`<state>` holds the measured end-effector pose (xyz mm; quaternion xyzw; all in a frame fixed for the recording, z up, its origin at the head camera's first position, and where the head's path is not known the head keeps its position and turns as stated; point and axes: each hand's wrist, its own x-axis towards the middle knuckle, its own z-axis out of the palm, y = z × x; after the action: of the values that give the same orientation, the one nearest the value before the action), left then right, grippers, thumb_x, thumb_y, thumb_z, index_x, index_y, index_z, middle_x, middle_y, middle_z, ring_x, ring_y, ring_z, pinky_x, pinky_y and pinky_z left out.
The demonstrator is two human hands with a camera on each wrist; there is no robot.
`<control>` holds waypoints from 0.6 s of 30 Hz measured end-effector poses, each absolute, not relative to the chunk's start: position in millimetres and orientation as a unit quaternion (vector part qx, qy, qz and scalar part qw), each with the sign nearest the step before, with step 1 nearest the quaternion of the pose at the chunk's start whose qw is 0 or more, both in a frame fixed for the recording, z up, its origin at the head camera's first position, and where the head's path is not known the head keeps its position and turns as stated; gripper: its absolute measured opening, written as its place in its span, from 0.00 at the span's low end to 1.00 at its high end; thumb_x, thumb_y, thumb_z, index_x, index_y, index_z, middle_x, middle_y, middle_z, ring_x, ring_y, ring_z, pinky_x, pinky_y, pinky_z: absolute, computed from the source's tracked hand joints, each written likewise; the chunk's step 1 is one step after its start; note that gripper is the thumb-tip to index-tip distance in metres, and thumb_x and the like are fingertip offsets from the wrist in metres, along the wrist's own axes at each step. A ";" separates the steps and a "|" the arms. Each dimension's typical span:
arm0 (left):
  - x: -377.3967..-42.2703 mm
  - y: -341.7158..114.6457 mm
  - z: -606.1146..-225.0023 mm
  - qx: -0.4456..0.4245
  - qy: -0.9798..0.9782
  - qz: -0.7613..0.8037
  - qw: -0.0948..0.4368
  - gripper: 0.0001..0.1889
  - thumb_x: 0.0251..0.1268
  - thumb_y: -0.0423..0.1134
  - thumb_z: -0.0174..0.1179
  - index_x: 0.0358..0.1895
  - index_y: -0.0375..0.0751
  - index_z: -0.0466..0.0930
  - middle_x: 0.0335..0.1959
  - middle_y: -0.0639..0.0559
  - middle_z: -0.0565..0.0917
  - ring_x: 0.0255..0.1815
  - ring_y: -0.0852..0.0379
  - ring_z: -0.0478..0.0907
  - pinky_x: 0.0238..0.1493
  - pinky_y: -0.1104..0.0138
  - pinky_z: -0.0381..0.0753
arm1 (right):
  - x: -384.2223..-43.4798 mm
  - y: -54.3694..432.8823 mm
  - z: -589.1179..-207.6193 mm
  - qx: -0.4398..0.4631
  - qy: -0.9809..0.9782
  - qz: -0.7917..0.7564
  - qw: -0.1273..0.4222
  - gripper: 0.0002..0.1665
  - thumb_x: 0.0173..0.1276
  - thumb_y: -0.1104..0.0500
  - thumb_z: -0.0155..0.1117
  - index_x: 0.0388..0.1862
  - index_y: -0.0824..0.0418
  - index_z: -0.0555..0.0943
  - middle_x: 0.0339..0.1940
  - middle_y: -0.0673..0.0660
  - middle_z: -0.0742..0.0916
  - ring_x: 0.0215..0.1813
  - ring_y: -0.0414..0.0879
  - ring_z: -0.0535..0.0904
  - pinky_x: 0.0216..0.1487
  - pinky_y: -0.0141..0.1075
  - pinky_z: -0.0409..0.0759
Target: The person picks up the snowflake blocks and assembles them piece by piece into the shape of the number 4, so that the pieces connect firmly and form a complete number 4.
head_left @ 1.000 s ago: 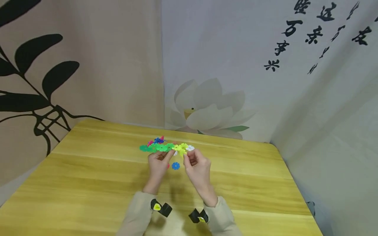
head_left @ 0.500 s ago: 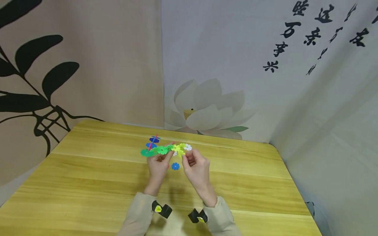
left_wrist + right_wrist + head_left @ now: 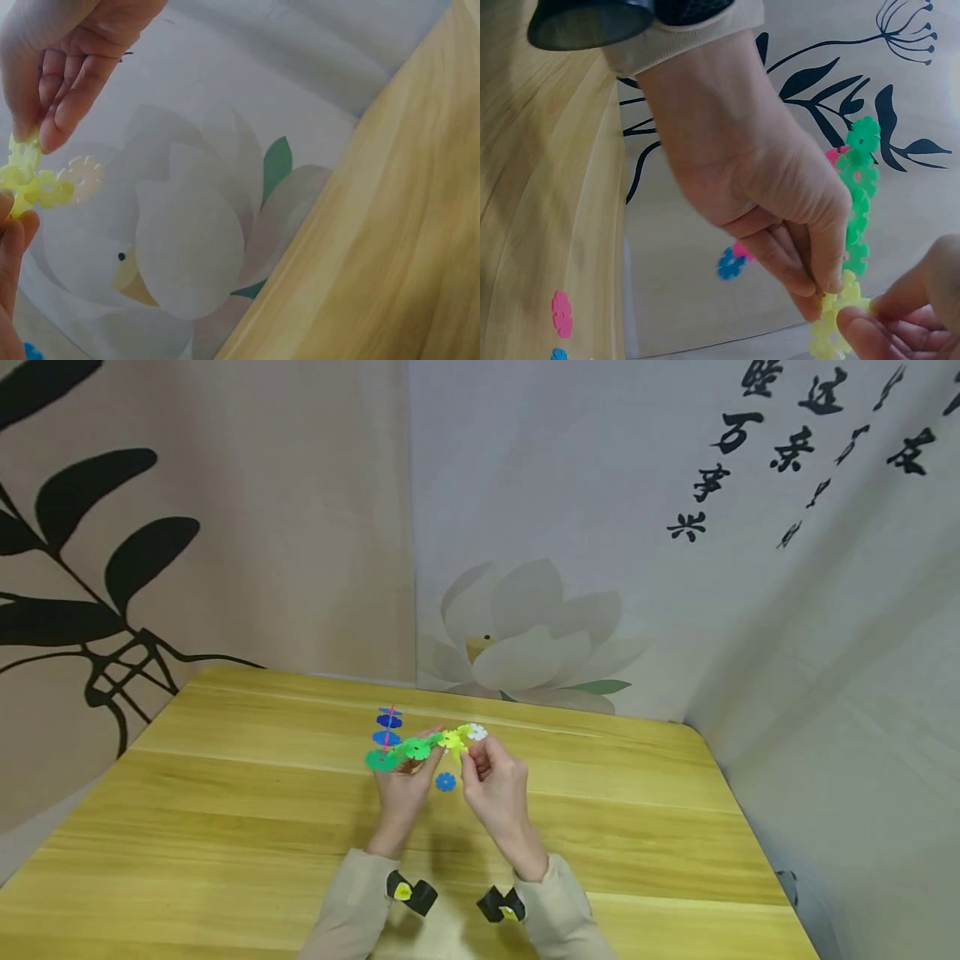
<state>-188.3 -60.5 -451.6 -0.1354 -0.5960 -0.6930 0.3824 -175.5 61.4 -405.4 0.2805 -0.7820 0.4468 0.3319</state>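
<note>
A chain of interlocking plastic flower discs is held above the table. Its green discs (image 3: 417, 749) run left, its yellow discs (image 3: 453, 741) lie between the hands, and a white disc (image 3: 477, 732) sits at the right end. Blue discs (image 3: 387, 722) with pink pieces stand up in a stack by the far green end. My left hand (image 3: 399, 795) pinches the chain where green meets yellow. My right hand (image 3: 498, 789) pinches a yellow disc between thumb and fingertip. In the right wrist view, the left hand (image 3: 757, 157) covers part of the chain.
One loose blue disc (image 3: 446, 782) lies on the wooden table (image 3: 637, 827) under the hands. Beside it in the right wrist view is a pink disc (image 3: 562, 315). A printed curtain (image 3: 555, 510) hangs behind the table's far edge.
The chain has turned: its green end has come down toward me, and the blue and pink part now stands upright. My right hand has shifted slightly left. Both hands keep their pinch.
</note>
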 end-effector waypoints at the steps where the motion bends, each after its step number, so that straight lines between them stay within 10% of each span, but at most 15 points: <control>1: -188.2 -60.6 -451.9 -0.136 -0.594 -0.695 0.382 0.10 0.49 0.15 0.62 0.38 0.17 0.79 0.37 0.25 0.80 0.41 0.67 0.82 0.40 0.71 0.82 | -176.0 61.4 -405.2 0.281 -0.783 0.446 0.329 0.12 0.50 0.78 0.65 0.21 0.67 0.72 0.15 0.56 0.80 0.15 0.40 0.75 0.15 0.20 0.72; 10: -186.9 -60.3 -451.3 -0.136 -0.583 -0.703 0.383 0.11 0.48 0.14 0.61 0.38 0.16 0.77 0.39 0.25 0.80 0.41 0.64 0.82 0.39 0.72 0.82 | -178.8 61.7 -405.4 0.279 -0.790 0.446 0.315 0.12 0.51 0.78 0.65 0.21 0.66 0.73 0.14 0.55 0.80 0.15 0.41 0.76 0.16 0.20 0.73; 18: -179.8 -58.1 -438.6 -0.085 -0.606 -0.743 0.271 0.15 0.59 0.24 0.59 0.50 0.22 0.76 0.50 0.34 0.79 0.49 0.66 0.79 0.50 0.74 0.77 | -177.7 61.6 -416.1 0.303 -0.766 0.447 0.349 0.13 0.50 0.78 0.66 0.23 0.67 0.72 0.16 0.55 0.80 0.16 0.41 0.77 0.18 0.20 0.75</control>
<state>-179.8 -58.1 -438.6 -0.0851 -0.6061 -0.7430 0.2708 -177.7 61.6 -416.1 0.3028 -0.7657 0.4473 0.3492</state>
